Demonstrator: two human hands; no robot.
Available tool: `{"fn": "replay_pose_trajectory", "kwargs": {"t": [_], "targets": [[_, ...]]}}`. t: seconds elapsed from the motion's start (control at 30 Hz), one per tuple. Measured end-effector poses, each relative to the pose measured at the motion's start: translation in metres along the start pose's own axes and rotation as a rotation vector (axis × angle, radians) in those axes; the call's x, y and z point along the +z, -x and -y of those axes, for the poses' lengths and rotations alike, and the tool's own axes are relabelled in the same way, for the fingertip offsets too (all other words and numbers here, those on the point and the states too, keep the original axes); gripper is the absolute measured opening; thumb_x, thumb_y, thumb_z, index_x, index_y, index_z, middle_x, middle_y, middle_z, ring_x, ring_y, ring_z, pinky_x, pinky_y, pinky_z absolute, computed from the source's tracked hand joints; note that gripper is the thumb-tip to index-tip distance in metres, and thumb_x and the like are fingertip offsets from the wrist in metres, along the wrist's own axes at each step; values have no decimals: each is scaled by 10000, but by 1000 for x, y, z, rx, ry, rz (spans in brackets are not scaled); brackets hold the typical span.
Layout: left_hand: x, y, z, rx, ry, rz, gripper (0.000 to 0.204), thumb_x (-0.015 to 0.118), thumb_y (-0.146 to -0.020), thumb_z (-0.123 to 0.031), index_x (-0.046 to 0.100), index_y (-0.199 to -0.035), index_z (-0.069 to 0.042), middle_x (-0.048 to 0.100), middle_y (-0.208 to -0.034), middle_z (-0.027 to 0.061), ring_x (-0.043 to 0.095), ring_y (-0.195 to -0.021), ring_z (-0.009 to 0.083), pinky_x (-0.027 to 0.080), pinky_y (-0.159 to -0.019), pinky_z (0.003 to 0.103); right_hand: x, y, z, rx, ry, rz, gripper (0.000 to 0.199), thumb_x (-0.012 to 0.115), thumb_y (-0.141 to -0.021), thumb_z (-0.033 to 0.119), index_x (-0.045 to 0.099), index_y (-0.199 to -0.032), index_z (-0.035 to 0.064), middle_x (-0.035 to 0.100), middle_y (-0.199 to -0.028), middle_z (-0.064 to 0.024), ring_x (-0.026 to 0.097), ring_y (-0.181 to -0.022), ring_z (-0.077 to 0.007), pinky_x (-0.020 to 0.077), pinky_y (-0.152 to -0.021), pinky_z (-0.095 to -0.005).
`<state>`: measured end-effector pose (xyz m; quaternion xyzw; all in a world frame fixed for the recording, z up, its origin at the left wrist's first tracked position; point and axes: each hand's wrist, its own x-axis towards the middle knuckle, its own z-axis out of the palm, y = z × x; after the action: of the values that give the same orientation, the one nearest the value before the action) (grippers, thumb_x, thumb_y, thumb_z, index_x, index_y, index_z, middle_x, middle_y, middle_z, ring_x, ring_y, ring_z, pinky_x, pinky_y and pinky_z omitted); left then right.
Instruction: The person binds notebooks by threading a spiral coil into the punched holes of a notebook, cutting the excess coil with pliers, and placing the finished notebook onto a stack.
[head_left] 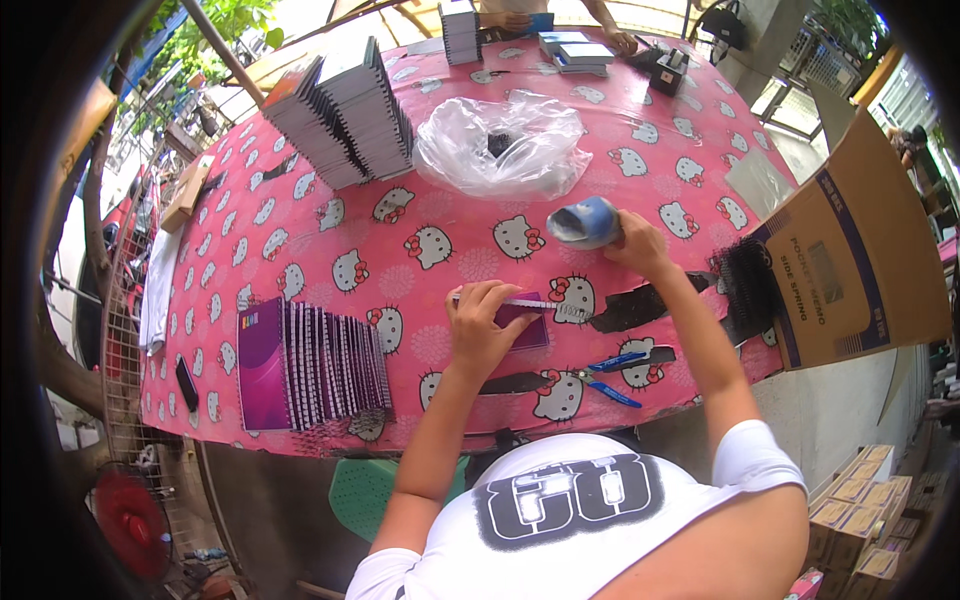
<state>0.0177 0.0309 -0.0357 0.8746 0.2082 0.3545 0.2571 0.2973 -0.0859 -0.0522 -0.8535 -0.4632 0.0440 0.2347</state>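
Note:
My left hand [483, 322] grips a small purple notebook [530, 333] near the table's front edge, thumb on one side and fingers on the other. Its pale page edge faces up, and a thin wire-like coil seems to extend from its right end. Beyond it, my right hand [637, 246] is wrapped round a blue rounded object [584, 222] with a dark opening at its left end; blur hides its exact kind. Blue-handled cutting pliers [610, 380] lie on the table to the right of the notebook. A row of purple spiral notebooks [310, 365] leans at the left.
Tall notebook stacks [345, 115] and a clear plastic bag [505, 150] stand farther back on the pink tablecloth [450, 270]. At the right, an open cardboard box [840, 250] has black coils [748, 290] at its mouth. Across the table, another person's hands [515, 20] are near more notebooks.

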Motion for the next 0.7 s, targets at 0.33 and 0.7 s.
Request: {"fn": "replay_pose_trajectory", "kwargs": {"t": [0.33,0.7], "targets": [[-2,-7,2,-77,69,68,382,821,-654,-296,667,-959,-126,645,-831,12,591,-883,198,320,-971,432,-9,35,40,-158,-1088,341,550,716,-640,-14,554,-1163,33,666,-976,-58,626,-891,-186,501,-798,-312],[-21,-2,25,-59,164,-90,414,844,-633,-125,685,-1010,-65,650,-1016,109,626,-990,266,509,-845,361,-6,18,86,-52,-874,321,537,722,-623,7,592,-1143,46,675,-967,-73,639,-840,-159,521,-700,-313]]}}
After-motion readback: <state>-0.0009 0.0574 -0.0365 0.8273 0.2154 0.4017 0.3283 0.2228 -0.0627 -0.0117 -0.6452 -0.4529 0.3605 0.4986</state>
